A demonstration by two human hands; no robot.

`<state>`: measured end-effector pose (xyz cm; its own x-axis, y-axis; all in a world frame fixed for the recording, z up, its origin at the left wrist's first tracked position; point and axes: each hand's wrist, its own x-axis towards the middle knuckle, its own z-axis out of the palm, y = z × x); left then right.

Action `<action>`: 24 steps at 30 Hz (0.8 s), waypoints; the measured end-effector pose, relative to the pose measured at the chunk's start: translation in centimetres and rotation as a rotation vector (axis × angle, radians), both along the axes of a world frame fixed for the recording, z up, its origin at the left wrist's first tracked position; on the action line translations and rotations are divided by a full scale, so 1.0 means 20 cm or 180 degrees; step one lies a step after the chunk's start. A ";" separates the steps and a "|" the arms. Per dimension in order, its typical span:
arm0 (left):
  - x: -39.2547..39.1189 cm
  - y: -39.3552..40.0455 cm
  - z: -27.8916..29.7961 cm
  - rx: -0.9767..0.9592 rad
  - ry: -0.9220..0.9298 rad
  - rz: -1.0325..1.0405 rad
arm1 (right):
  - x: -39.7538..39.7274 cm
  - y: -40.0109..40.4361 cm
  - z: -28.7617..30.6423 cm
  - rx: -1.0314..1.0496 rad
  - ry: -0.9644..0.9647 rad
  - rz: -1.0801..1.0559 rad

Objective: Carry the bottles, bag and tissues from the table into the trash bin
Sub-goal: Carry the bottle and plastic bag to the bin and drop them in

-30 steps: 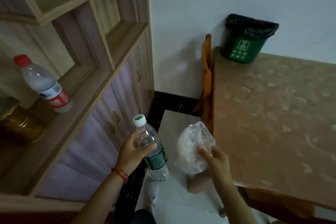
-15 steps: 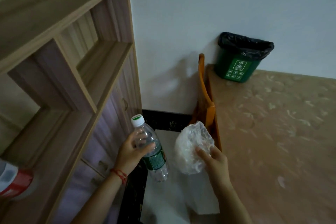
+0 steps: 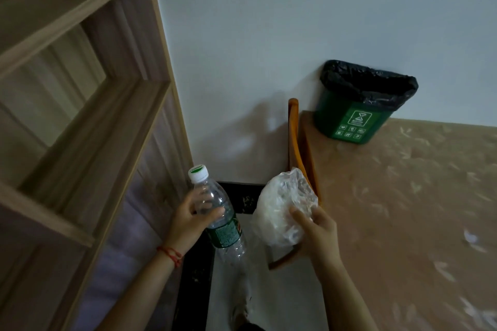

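My left hand (image 3: 188, 220) grips a clear plastic bottle (image 3: 217, 212) with a white cap and a green label, held upright over the floor gap. My right hand (image 3: 318, 228) holds a crumpled clear plastic bag (image 3: 282, 207) with white tissue inside, just off the table's left edge. A green trash bin (image 3: 355, 118) lined with a black bag stands on the far left corner of the table (image 3: 403, 209), against the wall, well beyond both hands.
A wooden shelf unit (image 3: 80, 115) fills the left side. An orange wooden chair back (image 3: 294, 137) stands against the table's left edge, between the bag and the bin. A black baseboard and pale floor lie below my hands.
The view has swung right and moved closer to the bin; the red-capped bottle on the shelf has left the frame. Both hands keep their hold on the bottle and bag.
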<state>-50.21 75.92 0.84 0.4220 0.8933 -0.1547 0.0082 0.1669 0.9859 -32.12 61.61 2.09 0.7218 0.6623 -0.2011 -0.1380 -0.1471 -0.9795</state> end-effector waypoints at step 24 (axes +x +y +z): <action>0.90 1.30 0.02 0.0307 0.0229 -0.0569 | 0.77 1.17 0.07 0.0279 0.0104 -0.0505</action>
<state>-32.12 101.92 1.30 0.5661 0.8173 -0.1075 0.1001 0.0612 0.9931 -16.69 84.93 3.53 0.8125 0.5568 -0.1727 -0.1847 -0.0351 -0.9822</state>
